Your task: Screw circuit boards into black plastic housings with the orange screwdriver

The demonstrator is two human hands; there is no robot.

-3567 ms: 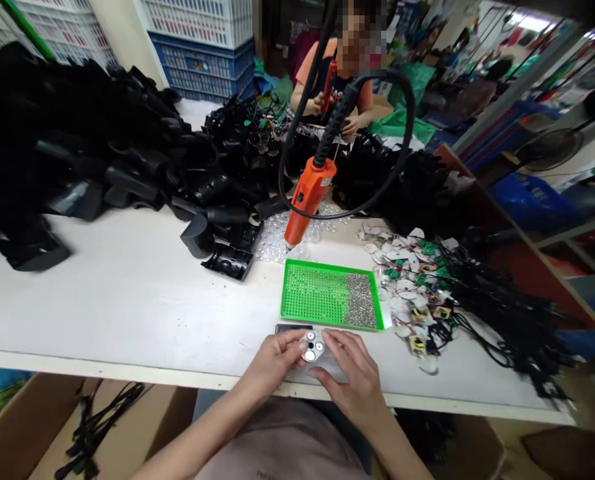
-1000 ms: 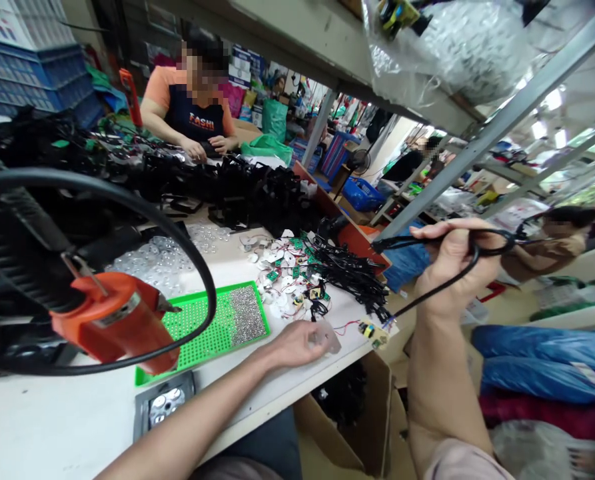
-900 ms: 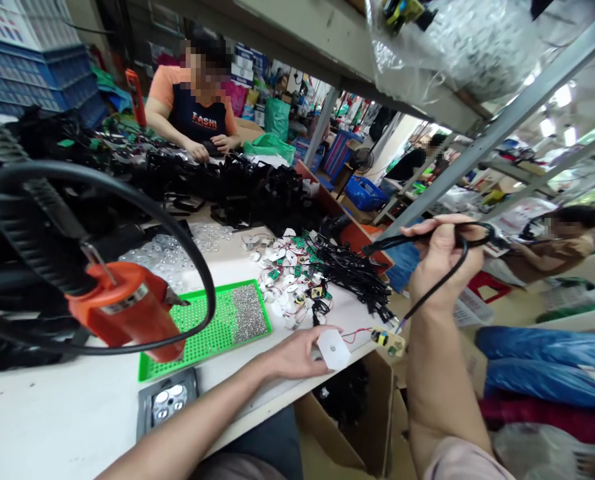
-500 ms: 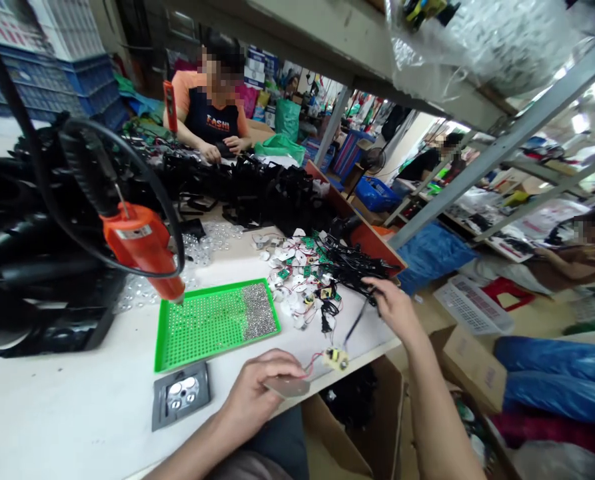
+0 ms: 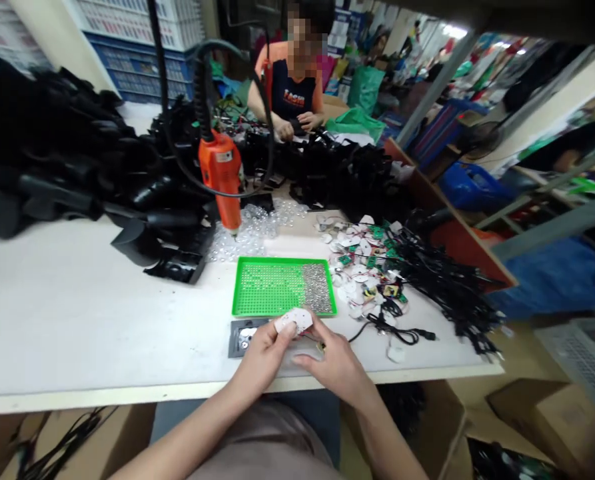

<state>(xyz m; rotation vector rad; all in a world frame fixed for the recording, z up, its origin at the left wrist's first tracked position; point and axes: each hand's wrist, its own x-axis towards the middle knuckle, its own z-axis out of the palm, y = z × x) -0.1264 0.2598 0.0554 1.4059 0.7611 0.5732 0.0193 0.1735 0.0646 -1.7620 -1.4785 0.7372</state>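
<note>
My left hand (image 5: 264,353) and my right hand (image 5: 333,363) meet at the table's near edge, both pinching a small white round board (image 5: 295,321) with thin wires. It is held just above a grey square fixture (image 5: 242,335) with round lenses in it. A black cable (image 5: 392,331) trails from the board to the right across the table. A green perforated tray (image 5: 282,287) with tiny silver screws lies right behind my hands. An orange electric screwdriver (image 5: 222,175) hangs on a black cord above the tray's left rear.
Black plastic housings (image 5: 72,153) are heaped at the left and back. White boards and green circuit pieces (image 5: 364,257) and black cables (image 5: 447,280) lie at the right. Clear lenses (image 5: 250,227) sit behind the tray. A person (image 5: 292,87) works across the table. Cardboard boxes stand below.
My view has swung back left to the table. My right hand left the cable pile and joined my left hand on the white board, now over the grey fixture.
</note>
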